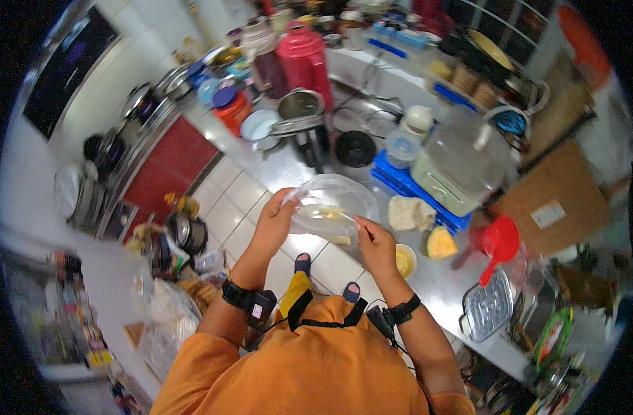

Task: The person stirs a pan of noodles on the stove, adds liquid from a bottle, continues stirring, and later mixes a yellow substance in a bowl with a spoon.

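My left hand (274, 225) grips the left edge of a translucent plastic bag or bag-lined bowl (342, 189); the picture does not settle which. Inside it lie some small yellowish pieces (329, 211). At its right side my right hand (377, 243) pinches a thin, pale utensil (349, 218), whose tip points toward those pieces. Just beyond the right wrist, a small bowl (413, 255) with yellow contents stands on the metal counter (425, 301). A white cloth (405, 213) and an orange-yellow wedge, perhaps melon or pumpkin (442, 243), lie farther right.
A lidded pale-green appliance or box (446, 176) sits on a blue rack (399, 181). A red water scoop (500, 241) and a grey tray (487, 306) are to the right. Ahead stand an open pot (312, 140) and a red thermos (305, 62). Tiled floor (238, 207) shows below.
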A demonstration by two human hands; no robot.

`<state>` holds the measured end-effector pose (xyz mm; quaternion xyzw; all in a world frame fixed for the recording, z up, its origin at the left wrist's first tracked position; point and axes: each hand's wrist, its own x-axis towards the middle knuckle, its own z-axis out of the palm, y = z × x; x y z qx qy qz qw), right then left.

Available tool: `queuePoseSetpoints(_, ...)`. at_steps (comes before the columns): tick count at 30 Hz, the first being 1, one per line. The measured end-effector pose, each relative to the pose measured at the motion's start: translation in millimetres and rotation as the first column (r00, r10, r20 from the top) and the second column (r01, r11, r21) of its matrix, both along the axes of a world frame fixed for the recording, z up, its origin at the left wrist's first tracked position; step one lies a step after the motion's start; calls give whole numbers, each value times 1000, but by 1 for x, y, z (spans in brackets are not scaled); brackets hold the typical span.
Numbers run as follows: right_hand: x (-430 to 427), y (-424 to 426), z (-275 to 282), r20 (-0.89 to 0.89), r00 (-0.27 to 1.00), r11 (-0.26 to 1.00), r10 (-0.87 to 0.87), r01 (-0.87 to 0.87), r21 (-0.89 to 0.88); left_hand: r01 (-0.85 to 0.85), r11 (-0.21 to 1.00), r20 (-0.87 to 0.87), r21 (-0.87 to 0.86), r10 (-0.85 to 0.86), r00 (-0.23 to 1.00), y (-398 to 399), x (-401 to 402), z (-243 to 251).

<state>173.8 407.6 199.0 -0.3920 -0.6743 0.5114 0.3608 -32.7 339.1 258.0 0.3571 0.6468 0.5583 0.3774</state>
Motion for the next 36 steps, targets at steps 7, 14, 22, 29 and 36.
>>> queuePoseSetpoints(7,-64,-32,1,357,894,926,272,-344,155,-129,991,144,19,125,982,-111,-12,10)
queuePoseSetpoints(14,-56,-70,-39,337,770,690,542,-636,345,-474,872,152,-120,488,859,-220,-13,-39)
queuePoseSetpoints(22,-64,-118,-25,314,673,732,670,-528,-431,-900,431,338,-63,858,388,-370,-59,-41)
queuePoseSetpoints(29,-61,-147,-33,288,791,831,540,-446,-332,-949,106,415,298,880,229,-466,-129,2)
queuePoseSetpoints(36,-23,-151,-25,199,903,833,381,-241,-497,-932,210,-157,-295,952,264,-535,-137,-103)
